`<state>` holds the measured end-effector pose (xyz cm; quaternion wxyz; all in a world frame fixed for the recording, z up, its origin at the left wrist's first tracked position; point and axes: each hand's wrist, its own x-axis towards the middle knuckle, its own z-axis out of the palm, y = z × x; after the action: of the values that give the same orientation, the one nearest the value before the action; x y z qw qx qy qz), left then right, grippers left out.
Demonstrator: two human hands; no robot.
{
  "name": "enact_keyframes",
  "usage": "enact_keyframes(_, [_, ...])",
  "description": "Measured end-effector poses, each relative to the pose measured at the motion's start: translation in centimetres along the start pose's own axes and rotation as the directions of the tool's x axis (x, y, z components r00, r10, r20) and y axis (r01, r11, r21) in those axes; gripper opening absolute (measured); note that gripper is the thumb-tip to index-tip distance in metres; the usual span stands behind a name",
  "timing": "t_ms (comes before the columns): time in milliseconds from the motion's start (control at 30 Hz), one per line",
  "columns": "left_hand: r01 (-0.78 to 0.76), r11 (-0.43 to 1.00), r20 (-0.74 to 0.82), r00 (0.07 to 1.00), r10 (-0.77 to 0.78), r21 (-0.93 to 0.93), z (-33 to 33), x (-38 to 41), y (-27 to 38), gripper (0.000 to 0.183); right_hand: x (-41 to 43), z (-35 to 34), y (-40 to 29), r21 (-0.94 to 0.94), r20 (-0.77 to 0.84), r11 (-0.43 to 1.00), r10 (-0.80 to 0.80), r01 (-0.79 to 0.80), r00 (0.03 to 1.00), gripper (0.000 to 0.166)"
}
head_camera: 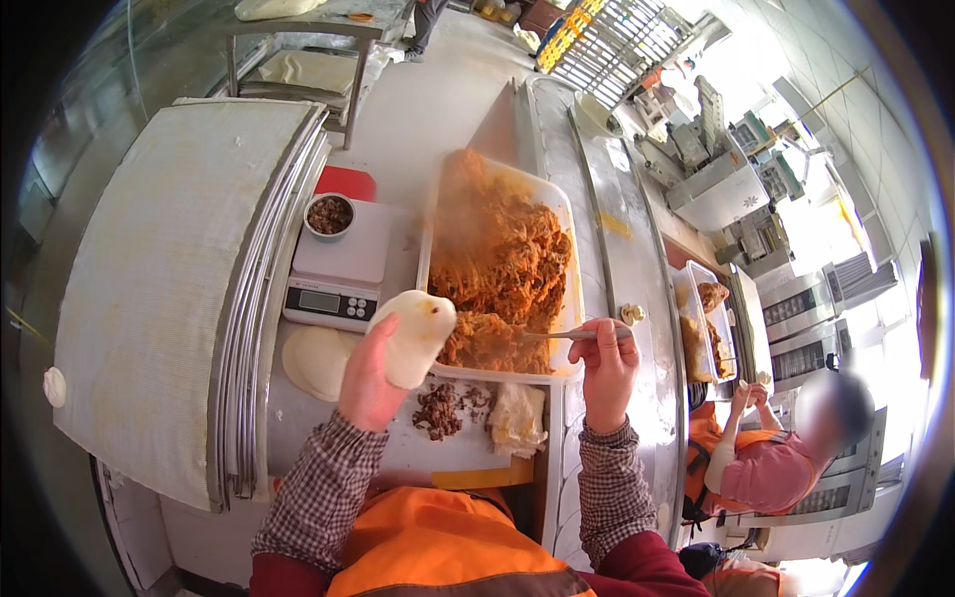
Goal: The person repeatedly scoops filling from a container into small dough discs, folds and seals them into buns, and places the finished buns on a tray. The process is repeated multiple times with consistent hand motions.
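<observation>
A flat round of dough point(415, 336) lies across my left hand point(371, 380), tilted, with small orange stains and a dark speck near its upper edge. My right hand point(608, 366) grips the handle of a thin metal spatula or spoon point(571, 335). The tool's tip reaches over the near part of an orange shredded filling point(507, 261), which fills a white plastic tub point(477, 375). More dough rounds point(317, 362) lie on the table left of my left hand. Dark chopped filling point(438, 413) sits in a loose pile between my forearms.
A digital scale point(336, 295) carries a small bowl point(329, 216) of dark filling. Stacked trays point(171, 298) rise at the left. A folded cloth point(517, 420) lies before the tub. At the right, a co-worker point(772, 455) handles dough beside another tub point(697, 321).
</observation>
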<state>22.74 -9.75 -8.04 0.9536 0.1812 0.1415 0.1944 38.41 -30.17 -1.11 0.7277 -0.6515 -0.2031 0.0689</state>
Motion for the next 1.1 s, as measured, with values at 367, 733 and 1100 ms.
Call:
enact_keyframes(367, [0.159,0.956,0.167,0.965,-0.203,0.248,3.0,2.7,-1.9,0.032,2.8,4.6,-0.3,-0.211,0.232,0.977,0.057,-0.007,0.971,0.019])
enact_keyframes(733, [0.175,0.983,0.156,0.971,-0.182,0.054,1.0,1.1,-0.8,0.037,3.6,1.9,-4.1,-0.310,0.109,0.917,-0.227,0.250,0.968,0.018])
enact_keyframes(1100, [0.319,0.946,-0.119,0.939,-0.323,-0.053,-3.3,-8.7,-2.4,0.036,0.4,2.5,3.8,-0.738,0.337,0.613,-0.030,0.284,0.941,0.023])
